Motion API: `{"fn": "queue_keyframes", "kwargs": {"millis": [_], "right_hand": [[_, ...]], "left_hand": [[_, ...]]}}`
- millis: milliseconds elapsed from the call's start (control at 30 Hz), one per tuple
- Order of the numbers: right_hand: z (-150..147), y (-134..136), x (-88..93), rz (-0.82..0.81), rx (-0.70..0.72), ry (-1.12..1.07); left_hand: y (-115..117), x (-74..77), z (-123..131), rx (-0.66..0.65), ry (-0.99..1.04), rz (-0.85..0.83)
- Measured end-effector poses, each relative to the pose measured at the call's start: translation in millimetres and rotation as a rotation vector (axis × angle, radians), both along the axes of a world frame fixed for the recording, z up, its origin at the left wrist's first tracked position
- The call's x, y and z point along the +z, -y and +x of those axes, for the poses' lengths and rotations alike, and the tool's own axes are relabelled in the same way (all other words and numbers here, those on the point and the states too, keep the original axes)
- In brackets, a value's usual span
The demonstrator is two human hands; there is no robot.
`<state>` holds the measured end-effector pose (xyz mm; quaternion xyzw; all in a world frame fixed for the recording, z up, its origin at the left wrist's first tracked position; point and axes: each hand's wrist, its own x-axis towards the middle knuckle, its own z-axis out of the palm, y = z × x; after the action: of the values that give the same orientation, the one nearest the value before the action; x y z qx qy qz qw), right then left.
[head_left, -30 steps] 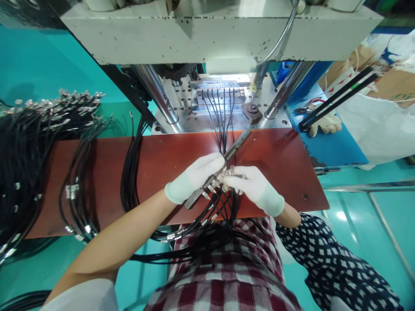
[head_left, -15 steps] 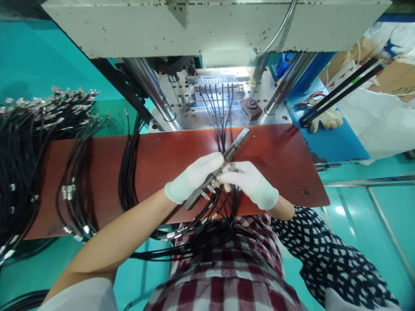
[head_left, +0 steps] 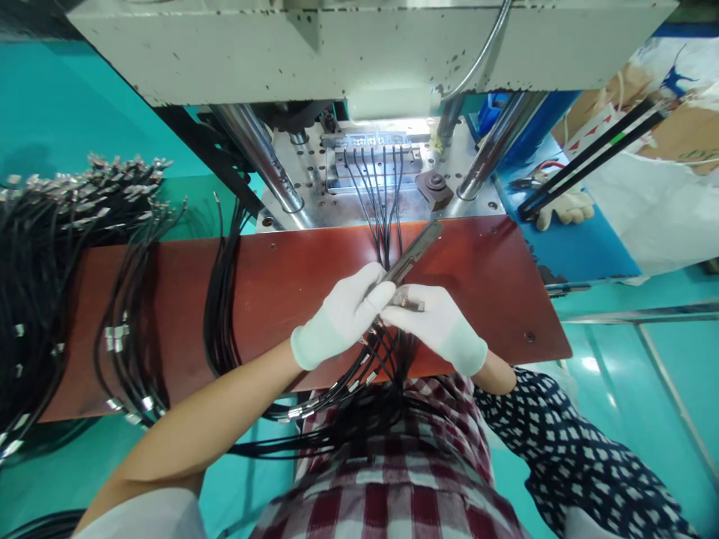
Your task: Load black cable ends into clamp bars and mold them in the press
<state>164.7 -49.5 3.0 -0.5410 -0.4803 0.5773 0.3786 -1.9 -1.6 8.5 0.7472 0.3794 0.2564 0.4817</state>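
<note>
My left hand (head_left: 342,311), in a white glove, is closed around a long metal bar (head_left: 419,251) that slants up to the right over the red-brown board (head_left: 314,262). Against the bar's lower side, my right hand (head_left: 435,318), also gloved, pinches a small metal connector piece (head_left: 413,305). Black cables (head_left: 387,359) with metal ends hang beneath both hands toward my lap. Beyond the bar, several black cables (head_left: 382,217) run up to a lit metal fixture (head_left: 374,161). The fingertips of both hands partly hide the bar's lower part.
A white press head (head_left: 359,52) spans the top, with steel posts (head_left: 261,161) below it. Cable bundles (head_left: 222,299) lie on the board's left, with a large pile (head_left: 39,262) farther left. A blue surface (head_left: 595,247) at right holds a glove (head_left: 567,208) and tools.
The bar has turned over in my left hand, and its top end sits slightly farther right. My left fingers now cover its lower part, and my right hand has moved slightly down.
</note>
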Motion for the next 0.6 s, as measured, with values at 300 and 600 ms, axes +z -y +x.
{"fn": "queue_keyframes", "kwargs": {"millis": [300,600], "right_hand": [[18.0,7.9,0.1,-0.058,0.022,-0.081],[34.8,9.6,-6.2,-0.207,0.175,-0.436]], "left_hand": [[-7.8,-0.1,-7.0,-0.039,0.222,-0.354],[-15.3,-6.3,-10.0,-0.076,0.311,-0.469]]}}
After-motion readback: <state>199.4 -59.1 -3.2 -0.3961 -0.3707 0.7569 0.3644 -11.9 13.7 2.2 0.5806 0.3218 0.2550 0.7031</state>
